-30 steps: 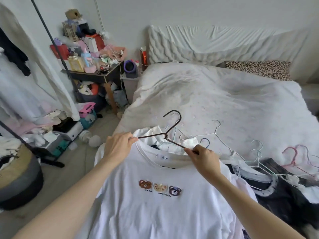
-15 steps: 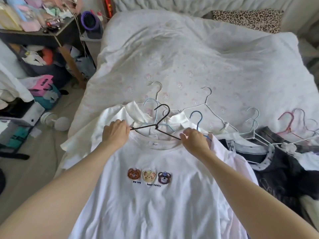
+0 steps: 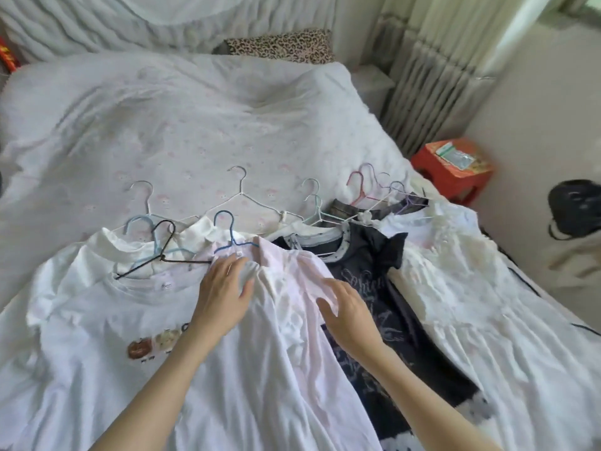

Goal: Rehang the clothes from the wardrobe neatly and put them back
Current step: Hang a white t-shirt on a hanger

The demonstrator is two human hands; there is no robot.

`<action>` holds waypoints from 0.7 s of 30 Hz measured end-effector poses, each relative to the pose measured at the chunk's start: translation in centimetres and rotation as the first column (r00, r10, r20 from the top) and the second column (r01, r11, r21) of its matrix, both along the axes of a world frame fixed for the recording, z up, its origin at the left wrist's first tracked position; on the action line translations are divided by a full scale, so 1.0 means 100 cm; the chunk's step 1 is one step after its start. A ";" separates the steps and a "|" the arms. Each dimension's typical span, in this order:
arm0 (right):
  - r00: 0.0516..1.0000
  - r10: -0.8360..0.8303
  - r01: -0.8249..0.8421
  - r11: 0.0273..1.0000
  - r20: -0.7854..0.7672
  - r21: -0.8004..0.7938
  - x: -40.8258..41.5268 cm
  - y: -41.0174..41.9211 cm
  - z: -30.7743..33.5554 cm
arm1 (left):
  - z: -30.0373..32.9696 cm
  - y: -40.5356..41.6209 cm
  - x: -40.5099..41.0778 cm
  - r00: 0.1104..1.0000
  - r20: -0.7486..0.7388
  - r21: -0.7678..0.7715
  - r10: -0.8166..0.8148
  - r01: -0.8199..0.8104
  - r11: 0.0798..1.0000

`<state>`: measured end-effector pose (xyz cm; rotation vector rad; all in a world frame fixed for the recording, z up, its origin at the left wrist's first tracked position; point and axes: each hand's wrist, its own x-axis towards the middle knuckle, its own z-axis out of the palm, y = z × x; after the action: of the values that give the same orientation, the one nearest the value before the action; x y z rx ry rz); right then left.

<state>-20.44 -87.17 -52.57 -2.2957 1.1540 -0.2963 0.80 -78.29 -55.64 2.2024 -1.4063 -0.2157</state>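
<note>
A bed (image 3: 195, 118) carries a row of clothes on hangers: a white bear T-shirt (image 3: 97, 320) at left, a pale pink shirt (image 3: 292, 275) beside it, then a dark printed top (image 3: 367, 271). The left hand (image 3: 224, 294) and right hand (image 3: 349, 315) lie flat on the pink shirt, fingers straight, grasping nothing. A black hanger (image 3: 162, 252) sits in the T-shirt's collar.

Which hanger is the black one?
The black hanger in the white bear T-shirt's collar, far left. The other hangers are white, blue, pink or purple.
</note>
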 end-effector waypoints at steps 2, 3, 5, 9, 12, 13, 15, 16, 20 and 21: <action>0.997 -0.081 0.081 0.994 0.000 -0.071 -0.060 0.008 0.023 | 0.024 -0.026 -0.051 0.996 -0.011 -0.051 -0.093 0.093 0.994; 0.992 -0.129 0.129 0.986 0.001 -0.108 -0.093 0.013 0.035 | 0.037 -0.038 -0.079 0.989 -0.011 -0.074 -0.146 0.145 0.987; 0.963 -0.268 0.267 0.948 0.020 -0.171 -0.167 0.027 0.060 | 0.063 -0.058 -0.148 0.961 -0.009 -0.111 -0.276 0.273 0.955; 0.806 -0.579 0.587 0.755 0.122 -0.292 -0.328 0.072 0.104 | 0.109 -0.071 -0.316 0.793 0.074 -0.210 -0.605 0.605 0.768; 0.645 -0.747 0.747 0.572 0.160 -0.339 -0.435 0.126 0.133 | 0.136 -0.054 -0.439 0.629 0.132 -0.241 -0.766 0.770 0.591; 0.592 -0.787 0.784 0.512 0.174 -0.352 -0.466 0.146 0.138 | 0.141 -0.044 -0.476 0.575 0.156 -0.250 -0.803 0.809 0.532; 0.486 -0.854 0.837 0.396 0.183 -0.378 -0.520 0.188 0.145 | 0.147 -0.019 -0.541 0.480 0.175 -0.279 -0.860 0.861 0.424; 0.434 -0.882 0.860 0.344 0.186 -0.376 -0.543 0.209 0.147 | 0.147 -0.005 -0.571 0.437 0.172 -0.294 -0.883 0.878 0.377; 0.208 -0.949 0.936 0.122 0.238 -0.330 -0.618 0.283 0.150 | 0.141 0.052 -0.673 0.287 0.124 -0.287 -0.950 0.927 0.243; 0.160 -0.957 0.943 0.075 0.242 -0.325 -0.634 0.299 0.150 | 0.141 0.064 -0.697 0.246 0.123 -0.280 -0.961 0.938 0.205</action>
<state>-83.87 -57.31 -37.53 -1.3217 2.7655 -1.0807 -68.93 -71.90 -41.53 0.7199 -2.4014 -0.4608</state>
